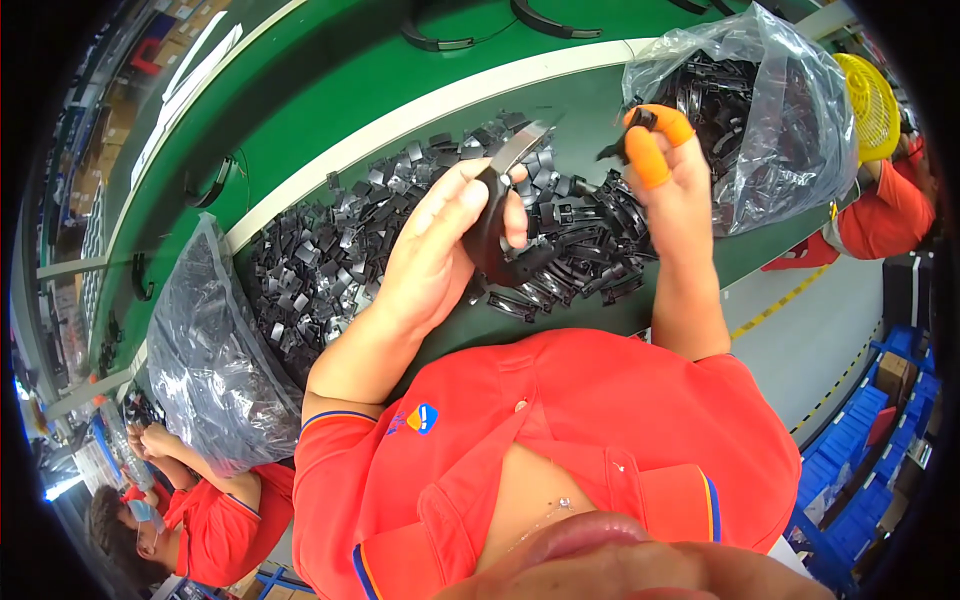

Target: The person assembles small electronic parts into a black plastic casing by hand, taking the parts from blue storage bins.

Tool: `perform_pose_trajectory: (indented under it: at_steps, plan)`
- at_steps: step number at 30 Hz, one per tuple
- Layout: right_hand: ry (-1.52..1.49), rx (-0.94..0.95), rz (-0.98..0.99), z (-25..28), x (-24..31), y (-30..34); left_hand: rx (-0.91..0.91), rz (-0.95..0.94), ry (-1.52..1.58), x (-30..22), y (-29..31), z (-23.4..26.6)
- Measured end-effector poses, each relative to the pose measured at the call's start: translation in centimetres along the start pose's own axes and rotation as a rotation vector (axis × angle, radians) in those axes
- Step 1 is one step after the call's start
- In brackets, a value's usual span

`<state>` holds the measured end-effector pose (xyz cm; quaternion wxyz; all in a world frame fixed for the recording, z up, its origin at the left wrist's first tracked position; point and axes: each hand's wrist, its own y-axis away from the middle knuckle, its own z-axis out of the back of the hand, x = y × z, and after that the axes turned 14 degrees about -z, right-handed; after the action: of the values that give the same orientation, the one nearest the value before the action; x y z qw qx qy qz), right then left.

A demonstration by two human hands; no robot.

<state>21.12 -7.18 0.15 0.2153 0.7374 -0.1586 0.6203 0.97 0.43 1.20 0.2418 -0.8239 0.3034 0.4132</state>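
My left hand (435,245) is closed around a curved black band (489,235), its fingers and thumb wrapped about the middle. A shiny flat strip (522,146) sticks up from the band's upper end. To the right, my right hand (678,195), with orange finger cots on the thumb and forefinger, pinches a small black plastic part (627,138). The two hands are apart, raised over the table. Below them lie a heap of small black square pieces (335,245) and a pile of longer black curved parts (575,265).
A clear plastic bag of black parts (790,130) stands at the right, near a yellow basket (868,105). Another plastic bag (215,370) lies at the left. Beyond a pale rail, a green belt (330,75) carries several curved bands. Co-workers sit on both sides.
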Motion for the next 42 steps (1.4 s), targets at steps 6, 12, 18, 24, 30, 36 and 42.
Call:
perform_pose_trajectory:
  at_steps: [6, 12, 18, 24, 30, 36, 42]
  plan:
    - [-0.267, 0.291, -0.072, -3.2, 0.2, 2.0, -0.05, -0.036, -0.012, 0.9, 0.0, -0.1]
    - [-0.439, 0.393, -0.182, -3.7, 0.1, 1.5, -0.063, -0.04, 0.008, 0.8, 0.0, 0.0]
    - [-0.382, 0.415, -0.165, -3.2, 0.0, 1.5, -0.104, -0.028, 0.06, 0.9, 0.0, 0.3]
    - [-0.304, 0.387, -0.146, -3.6, -0.1, 1.4, -0.077, -0.022, 0.077, 0.9, 0.0, 0.3]
    - [-0.352, 0.386, -0.13, -4.0, -0.1, 1.6, -0.072, 0.003, -0.015, 0.8, -0.2, 0.1]
    - [-0.125, 0.44, -0.027, -3.5, -0.5, 1.3, -0.089, 0.015, -0.069, 1.1, -0.1, 0.5]
    - [0.166, 0.141, 0.358, -3.2, -0.4, 1.1, -0.105, 0.028, -0.041, 1.3, 0.0, 0.6]
